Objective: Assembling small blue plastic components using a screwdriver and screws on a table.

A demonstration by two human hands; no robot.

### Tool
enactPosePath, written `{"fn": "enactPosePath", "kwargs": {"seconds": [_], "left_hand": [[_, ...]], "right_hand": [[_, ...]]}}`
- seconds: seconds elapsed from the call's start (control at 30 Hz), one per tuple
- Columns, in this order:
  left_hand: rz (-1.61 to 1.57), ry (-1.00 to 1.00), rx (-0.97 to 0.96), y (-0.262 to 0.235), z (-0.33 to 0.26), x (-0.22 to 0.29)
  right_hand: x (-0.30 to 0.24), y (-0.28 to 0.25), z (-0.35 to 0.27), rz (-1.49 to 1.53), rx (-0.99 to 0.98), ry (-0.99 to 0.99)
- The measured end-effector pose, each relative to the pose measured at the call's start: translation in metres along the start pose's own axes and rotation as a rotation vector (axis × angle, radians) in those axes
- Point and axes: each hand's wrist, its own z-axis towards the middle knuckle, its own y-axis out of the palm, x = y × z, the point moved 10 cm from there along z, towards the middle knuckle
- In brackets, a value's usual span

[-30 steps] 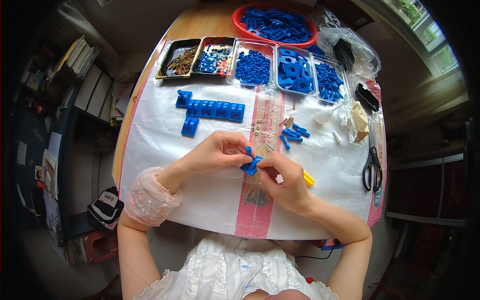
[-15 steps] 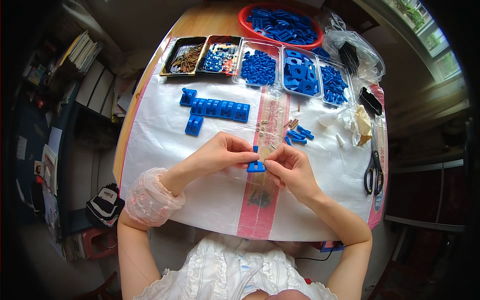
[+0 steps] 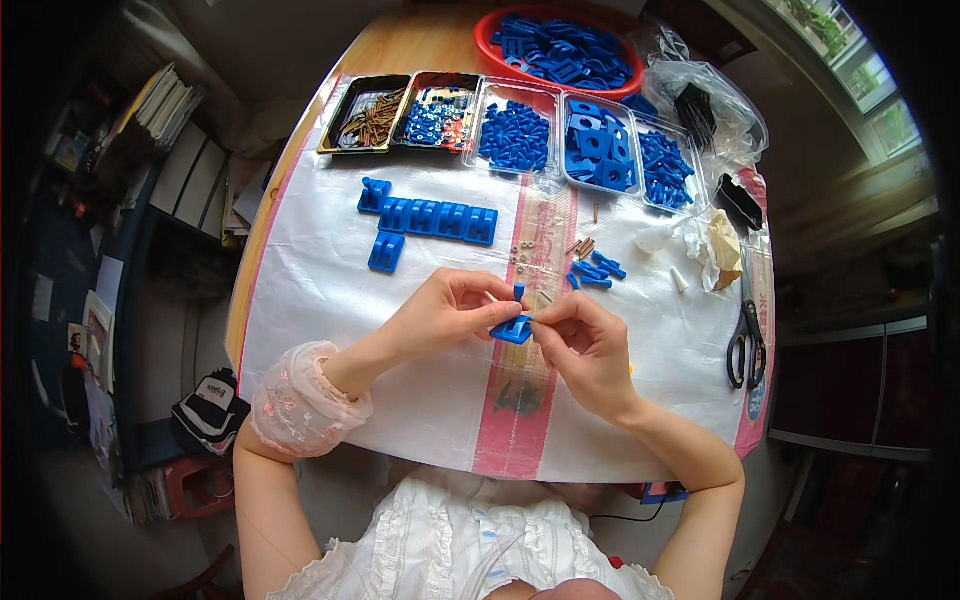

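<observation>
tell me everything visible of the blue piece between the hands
The blue piece looks like moulded plastic: a flat base with raised parts, and a narrow stalk rising at its far side. It is held slightly askew over the sheet's pink-edged strip. The left hand pinches its left side; the right hand touches its right edge. Some detail is hidden.

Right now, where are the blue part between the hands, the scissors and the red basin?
Blue part (image 3: 512, 333), head view: on its flat base.
Scissors (image 3: 749, 322), head view: where the black handles meet.
Red basin (image 3: 483, 46), head view: on its left rim.
</observation>
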Motion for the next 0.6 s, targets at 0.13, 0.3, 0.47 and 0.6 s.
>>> {"fn": "enactPosePath", "kwargs": {"seconds": [0.13,0.3,0.47,0.6], "left_hand": [[-0.02,0.089,0.015,0.007,-0.002,0.008],[-0.048,0.039,-0.043,0.007,0.0,0.005],[-0.087,0.082,-0.092,0.006,0.005,-0.002],[-0.108,0.058,-0.087,0.006,0.005,-0.004]], "right_hand": [[-0.03,0.004,-0.007,-0.332,0.04,-0.362],[-0.04,0.008,-0.007,-0.422,0.037,-0.428],[-0.04,0.009,-0.01,-0.383,0.025,-0.459],[-0.056,0.013,-0.02,-0.435,-0.026,-0.576]]}}
